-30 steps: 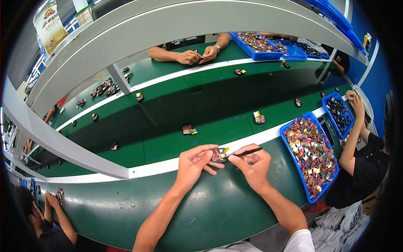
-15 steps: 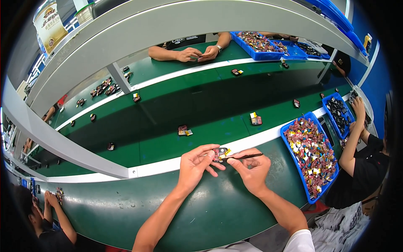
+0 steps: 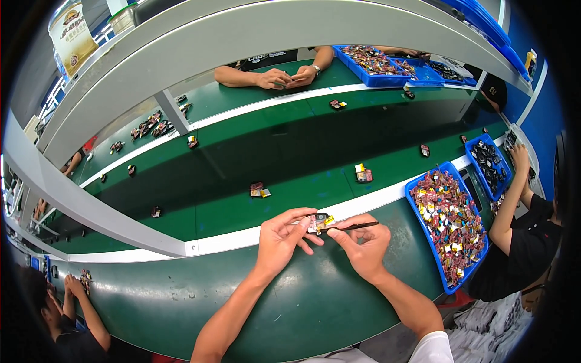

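My left hand [image 3: 279,242] pinches a small black casing with a circuit board and a yellow tab [image 3: 313,224] between thumb and fingers. My right hand [image 3: 367,249] is closed round black tweezers [image 3: 361,225], held nearly level. Their tip meets the lower right edge of the casing; fine detail there is too small to make out. Both hands are above the near edge of the green conveyor belt [image 3: 302,196], over its white rail [image 3: 230,241].
At my right stand a blue tray [image 3: 448,289] heaped with small boards and a blue tray [image 3: 493,195] of black casings. Several assemblies, such as one casing [image 3: 364,175], lie along the belt. A grey frame [image 3: 254,30] arches overhead. Co-workers sit opposite and on both sides.
The pieces on the belt have shifted a little to the left. My hands stay in place, with the casing tilted slightly differently. The right-hand co-worker's hands have moved a little.
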### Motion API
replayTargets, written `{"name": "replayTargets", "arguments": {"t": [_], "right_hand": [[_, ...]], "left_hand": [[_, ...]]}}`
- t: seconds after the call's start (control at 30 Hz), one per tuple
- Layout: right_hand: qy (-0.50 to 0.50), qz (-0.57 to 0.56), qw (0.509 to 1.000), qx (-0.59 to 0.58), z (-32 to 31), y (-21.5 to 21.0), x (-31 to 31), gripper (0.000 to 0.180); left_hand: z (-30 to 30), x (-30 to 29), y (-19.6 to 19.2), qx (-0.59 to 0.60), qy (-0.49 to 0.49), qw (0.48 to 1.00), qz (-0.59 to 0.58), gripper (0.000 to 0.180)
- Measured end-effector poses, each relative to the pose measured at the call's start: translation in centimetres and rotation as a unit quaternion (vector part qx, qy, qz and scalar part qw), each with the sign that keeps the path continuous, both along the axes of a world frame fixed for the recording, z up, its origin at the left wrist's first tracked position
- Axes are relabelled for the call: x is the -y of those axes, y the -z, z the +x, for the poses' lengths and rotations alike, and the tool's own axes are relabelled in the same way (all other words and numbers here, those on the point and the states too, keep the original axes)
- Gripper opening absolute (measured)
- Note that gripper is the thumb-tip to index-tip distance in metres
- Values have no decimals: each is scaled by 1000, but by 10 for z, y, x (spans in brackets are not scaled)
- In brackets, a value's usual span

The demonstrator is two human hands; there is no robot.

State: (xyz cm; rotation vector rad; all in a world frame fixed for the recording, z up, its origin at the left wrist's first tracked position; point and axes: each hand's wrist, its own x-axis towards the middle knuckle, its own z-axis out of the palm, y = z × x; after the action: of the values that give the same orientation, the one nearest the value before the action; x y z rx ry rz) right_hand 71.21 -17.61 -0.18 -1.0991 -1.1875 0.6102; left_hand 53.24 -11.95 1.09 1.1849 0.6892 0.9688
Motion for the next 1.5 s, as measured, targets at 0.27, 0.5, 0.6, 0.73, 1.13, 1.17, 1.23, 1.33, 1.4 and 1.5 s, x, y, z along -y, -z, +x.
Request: {"name": "replayTargets", "arguments": {"t": [0.27,0.5,0.6,0.73,1.13,1.17,1.23,1.33,1.4,1.5], "right_hand": [[-3,2,999,39,1,-1,0,14],[7,20,998,59,3,-1,1,15],[11,18,998,58,3,-4,1,15],[9,20,997,68,5,-3,2,16],[22,62,988,137,4,-3,3,12],[17,86,985,150,5,-3,3,14],[13,111,980,163,6,-1,3,15],[2,129,975,183,6,0,2,16],[7,164,965,206,5,-1,1,17],[7,167,963,213,2,-2,2,18]], "left_hand": [[0,2,-2,-46,-6,999,-3,30],[2,2,-1,-34,-11,999,-6,31],[3,2,-1,-33,-14,999,-4,31],[3,1,-2,-35,-14,999,0,31],[7,3,-1,-41,-17,999,-13,31],[8,4,-2,-50,-19,998,-16,31],[10,6,-3,-59,-20,998,-19,30],[13,6,-4,-73,-29,997,-24,28],[14,7,-3,-79,-36,996,-21,24],[13,8,1,-85,-39,996,-10,22]]}}
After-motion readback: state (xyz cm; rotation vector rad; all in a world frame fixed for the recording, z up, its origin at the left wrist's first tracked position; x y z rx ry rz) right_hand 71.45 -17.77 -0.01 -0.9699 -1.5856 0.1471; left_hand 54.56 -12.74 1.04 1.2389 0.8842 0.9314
